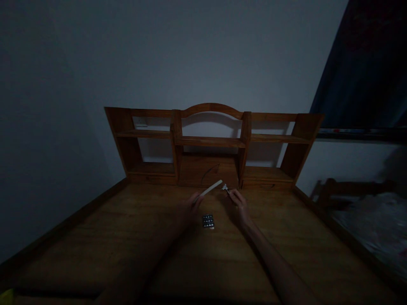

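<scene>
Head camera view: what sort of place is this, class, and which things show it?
Probably a room at home, perhaps a study corner: a wooden desk, a shelf unit along its back edge, and what looks like a dark curtain at upper right.

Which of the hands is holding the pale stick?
The left hand has the stick; the right hand holds a small shiny piece instead.
</scene>
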The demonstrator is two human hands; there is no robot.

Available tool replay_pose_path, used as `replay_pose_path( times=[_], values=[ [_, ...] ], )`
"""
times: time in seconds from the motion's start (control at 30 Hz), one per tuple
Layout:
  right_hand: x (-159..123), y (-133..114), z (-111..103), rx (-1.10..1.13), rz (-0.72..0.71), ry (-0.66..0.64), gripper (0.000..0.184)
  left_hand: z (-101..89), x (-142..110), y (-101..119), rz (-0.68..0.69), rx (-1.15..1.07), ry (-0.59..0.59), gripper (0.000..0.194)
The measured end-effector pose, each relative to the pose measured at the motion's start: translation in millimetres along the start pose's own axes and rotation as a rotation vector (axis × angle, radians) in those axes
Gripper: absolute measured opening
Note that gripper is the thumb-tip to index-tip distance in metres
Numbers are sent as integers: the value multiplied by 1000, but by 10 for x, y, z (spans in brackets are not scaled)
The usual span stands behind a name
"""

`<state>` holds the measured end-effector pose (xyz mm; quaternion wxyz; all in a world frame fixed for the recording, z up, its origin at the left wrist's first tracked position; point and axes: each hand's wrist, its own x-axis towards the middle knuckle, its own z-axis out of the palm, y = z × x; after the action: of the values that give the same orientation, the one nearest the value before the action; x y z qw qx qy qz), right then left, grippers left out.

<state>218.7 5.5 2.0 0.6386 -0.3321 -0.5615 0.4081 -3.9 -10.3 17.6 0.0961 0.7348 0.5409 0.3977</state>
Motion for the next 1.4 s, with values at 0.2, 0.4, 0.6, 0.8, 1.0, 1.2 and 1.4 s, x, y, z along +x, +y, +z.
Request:
replay_pose_path(
  times=[0.2, 0.4, 0.6, 0.8, 1.0, 1.2, 1.4],
  values=[
    [1, -54, 7, 32, 30, -20, 23, 0, -15, -31, 52, -47, -48, 36],
    [14, 28, 43, 226, 102, -23, 22, 89, 1, -71, -17, 27, -64, 37],
    [70, 50, 1, 492, 294, -177, 26, 65, 39, -103, -69, 37, -45, 39],
    [53, 110, -64, 557, 482, -258, 17, 51, 13, -55, -35, -8, -98, 38],
    [-17, 163, -68, 411, 627, -335, 26, 30, 3, -15, 68, -20, -163, 37],
    [-20, 158, -116, 405, 604, -334, 28, -1, 1, 3, 64, 11, -215, 38],
    [-39, 173, -150, 373, 606, -340, 29, 64, 21, -119, 47, 88, -196, 42]
  ],
)
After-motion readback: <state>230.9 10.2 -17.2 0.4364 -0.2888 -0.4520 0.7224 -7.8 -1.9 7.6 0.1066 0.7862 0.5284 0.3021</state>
